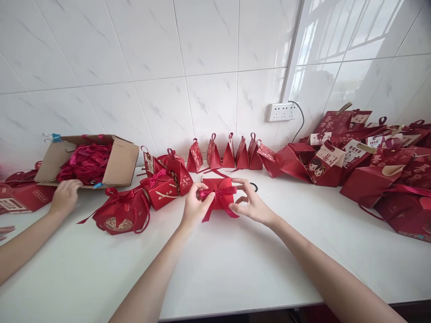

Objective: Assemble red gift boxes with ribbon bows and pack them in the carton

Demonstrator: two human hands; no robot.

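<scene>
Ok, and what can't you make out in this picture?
Head view, all of these:
- Underside of the red box: hidden by its own top and the bow.
- Part of the black loop: blocked by the right hand.
- Rest of the far-left hand: cut off by the left edge.
- Bottom of the cardboard carton: covered by ribbons.
- Fine print on the tags: too small.

The small gift box (209, 182) is bright red, its satin bow (226, 192) a pinker crimson. Deeper red colours the hexagonal gift box (106, 213) — a round gold motif decorates its front. Pale lettering patterns a red triangular box (196, 157). Magenta-red ribbons (85, 162) contrast with the brown cardboard carton (124, 162) and its blue binder clip (56, 138). White wall tiles (215, 42) carry grey veining — the tabletop (256, 278) is plain white, the power cable (301, 119) black.
</scene>
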